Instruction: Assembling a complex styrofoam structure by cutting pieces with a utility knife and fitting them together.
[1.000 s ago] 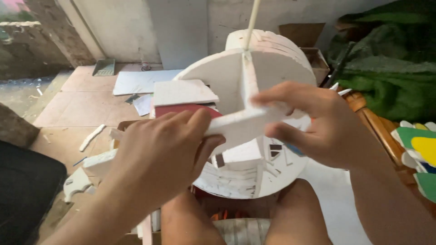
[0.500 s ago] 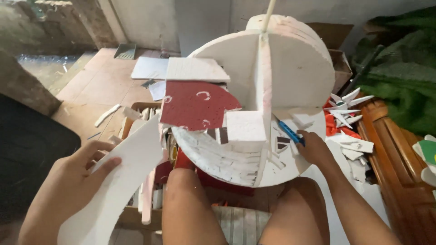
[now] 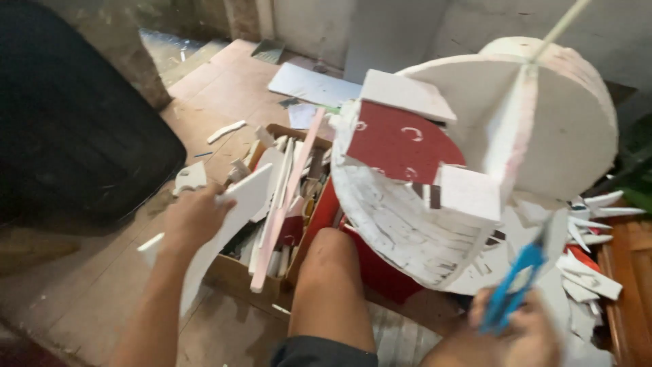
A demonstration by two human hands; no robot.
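Observation:
My left hand point(image 3: 192, 216) grips a long white foam board strip point(image 3: 224, 231) and holds it over a cardboard box point(image 3: 238, 275) of foam scraps at the lower left. My right hand point(image 3: 526, 336), blurred at the bottom right, is closed on blue-handled scissors point(image 3: 517, 285) that point upward. Between the hands stands a large white foam model point(image 3: 475, 156) made of round discs with a red panel, on a thin stick. My bare knee point(image 3: 331, 265) rises in the lower middle.
A red box point(image 3: 370, 268) sits under the model. White offcuts point(image 3: 591, 272) lie on the right by a wooden surface point(image 3: 631, 272). Foam sheets point(image 3: 309, 85) and small scraps lie on the wooden floor. A dark bulky shape point(image 3: 75, 129) fills the left.
My left hand has carried the white strip from in front of the model down and left over the scrap box. My right hand has dropped to the lower right and picked up the blue scissors.

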